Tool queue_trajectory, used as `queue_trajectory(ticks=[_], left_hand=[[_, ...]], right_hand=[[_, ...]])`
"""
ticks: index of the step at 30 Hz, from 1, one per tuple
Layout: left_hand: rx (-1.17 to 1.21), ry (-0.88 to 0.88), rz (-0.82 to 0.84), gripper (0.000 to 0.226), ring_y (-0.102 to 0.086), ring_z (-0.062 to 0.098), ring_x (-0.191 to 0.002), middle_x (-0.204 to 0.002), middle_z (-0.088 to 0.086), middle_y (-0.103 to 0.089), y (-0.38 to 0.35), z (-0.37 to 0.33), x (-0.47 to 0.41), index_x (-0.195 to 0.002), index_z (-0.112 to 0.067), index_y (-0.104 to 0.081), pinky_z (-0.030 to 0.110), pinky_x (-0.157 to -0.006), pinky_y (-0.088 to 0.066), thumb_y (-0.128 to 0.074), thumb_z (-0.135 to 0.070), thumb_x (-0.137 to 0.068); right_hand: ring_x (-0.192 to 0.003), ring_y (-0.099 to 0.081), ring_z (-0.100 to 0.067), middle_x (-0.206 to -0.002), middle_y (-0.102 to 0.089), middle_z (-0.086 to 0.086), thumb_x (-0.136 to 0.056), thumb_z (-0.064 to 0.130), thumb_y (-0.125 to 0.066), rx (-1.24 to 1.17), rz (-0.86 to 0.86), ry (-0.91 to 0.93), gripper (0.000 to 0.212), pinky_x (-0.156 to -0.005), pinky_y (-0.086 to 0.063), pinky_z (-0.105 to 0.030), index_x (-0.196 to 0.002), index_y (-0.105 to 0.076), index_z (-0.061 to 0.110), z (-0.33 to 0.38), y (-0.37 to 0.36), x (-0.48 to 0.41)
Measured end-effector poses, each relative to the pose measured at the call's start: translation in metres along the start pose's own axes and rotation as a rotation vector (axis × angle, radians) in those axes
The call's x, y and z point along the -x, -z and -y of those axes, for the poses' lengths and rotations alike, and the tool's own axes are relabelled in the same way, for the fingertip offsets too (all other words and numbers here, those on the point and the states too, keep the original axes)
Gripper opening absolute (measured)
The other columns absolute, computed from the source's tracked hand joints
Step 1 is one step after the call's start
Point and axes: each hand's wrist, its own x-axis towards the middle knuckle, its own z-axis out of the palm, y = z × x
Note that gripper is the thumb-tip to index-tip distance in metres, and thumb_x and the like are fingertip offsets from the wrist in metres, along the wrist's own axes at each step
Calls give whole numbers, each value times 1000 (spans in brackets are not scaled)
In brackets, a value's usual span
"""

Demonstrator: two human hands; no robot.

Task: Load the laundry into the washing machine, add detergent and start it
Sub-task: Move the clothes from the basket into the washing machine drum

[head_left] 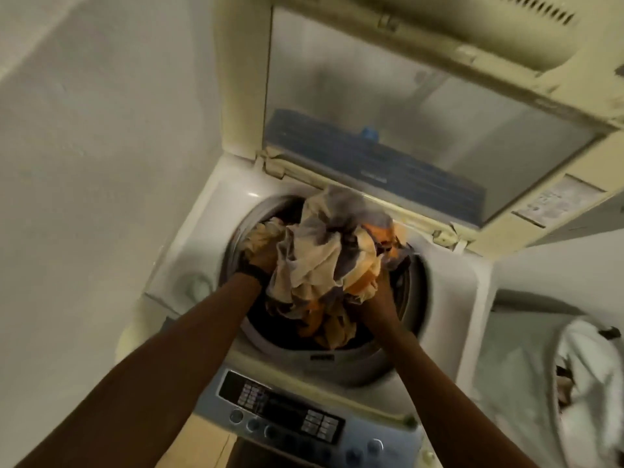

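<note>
- The left hand [259,263] is closed on the left side of a bundle of laundry [324,258], fingers curled into the cloth; a dark band sits at its wrist.
- The right hand [373,300] is against the bundle's near right side. Its fingers are buried in the folds, so I cannot tell whether it grips or only presses.
- Both forearms reach forward and slightly inward from the near edge, wrists low, the hands on either side of the load.
- The bundle, cream, grey and orange cloth, is bunched over the drum opening [236,238] of the washing machine [189,251], its lower folds already hanging inside.
- This looks like the loading step: the clothes are partly in, not yet settled.
- Next the cloth needs pushing down below the rim and letting go, with no edge left draped over it.
- The lid [405,113] stands open on the far side; the control panel [287,413] is near, untouched.
- To the right, a white bag [587,366] seems to hold more cloth.
- No detergent is visible.
</note>
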Motion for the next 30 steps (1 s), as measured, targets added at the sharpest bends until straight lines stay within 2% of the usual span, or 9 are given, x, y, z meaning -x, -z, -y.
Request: queue_trajectory(ticks=[5,8,11,15,18,21,25,28,30], left_hand=[[-302,3,173,47,-45,38,-138,-153,22,-46,-36,20,-73,-147,2,-47,36,-112,-32,-49,-25,-108],[-415,-184,95,60,-38,36,-146,-159,16,-39,-52,15,-76,-155,-11,-38,41,-120,-27,-61,-19,-101],[-461,-343,-97,69,-45,40,-135,-150,20,-46,-54,5,-50,-151,-11,-44,48,-114,-37,-72,-18,-89],[-858,-360,-230,72,-49,44,-123,-137,22,-51,-48,13,-10,-146,-12,-43,58,-98,-44,-68,-31,-81],[-978,-262,69,79,-27,48,-144,-162,21,-27,-50,26,10,-161,-18,-23,61,-109,-38,-59,-42,-96],[-1001,-127,356,84,-35,40,-144,-163,15,-28,-58,50,11,-159,-26,-24,48,-110,-38,-56,-66,-92],[-1006,-73,631,87,-41,34,-142,-163,7,-35,-52,59,-4,-161,-28,-23,43,-116,-36,-60,-66,-92],[-1231,-272,464,48,-64,33,-112,-125,12,-67,-43,27,-6,-124,-19,-62,39,-91,-52,-58,-57,-95],[-1145,-469,197,38,-68,31,-88,-95,8,-71,-37,-1,-8,-94,-19,-65,34,-70,-47,-55,-56,-96]], right_hand=[[-141,-43,-31,-156,-42,-16,-109,27,-41,743,670,-350,45,-111,-34,-37,-151,-42,10,-19,-8,-18],[-148,-30,-34,-163,-29,-14,-101,39,-57,907,897,-297,64,-118,-28,-42,-157,-33,18,-2,8,-40],[-139,-43,-32,-157,-41,-9,-83,66,-68,948,762,-177,86,-112,-40,-44,-153,-40,25,21,40,-43],[-87,-61,-19,-100,-62,4,-102,51,-49,670,242,73,34,-73,-51,-35,-125,-57,28,42,62,-37],[-129,-52,-38,-144,-54,-8,-103,44,-43,561,172,88,43,-101,-47,-49,-144,-48,30,32,26,-55],[-155,-5,-41,-171,-1,-6,-91,73,-28,539,372,-97,76,-121,-18,-62,-159,-10,44,6,-30,-92],[-157,2,-29,-171,10,-5,-106,48,-46,334,416,-166,69,-117,-7,-32,-163,-11,31,-7,-57,-137],[-157,-5,-31,-171,-5,-8,-105,51,-44,423,239,-100,70,-123,0,-41,-163,-14,26,-9,-54,-147],[-155,-16,-33,-169,-16,-10,-104,52,-39,430,212,-58,68,-125,-8,-47,-163,-18,25,-12,-41,-132]])
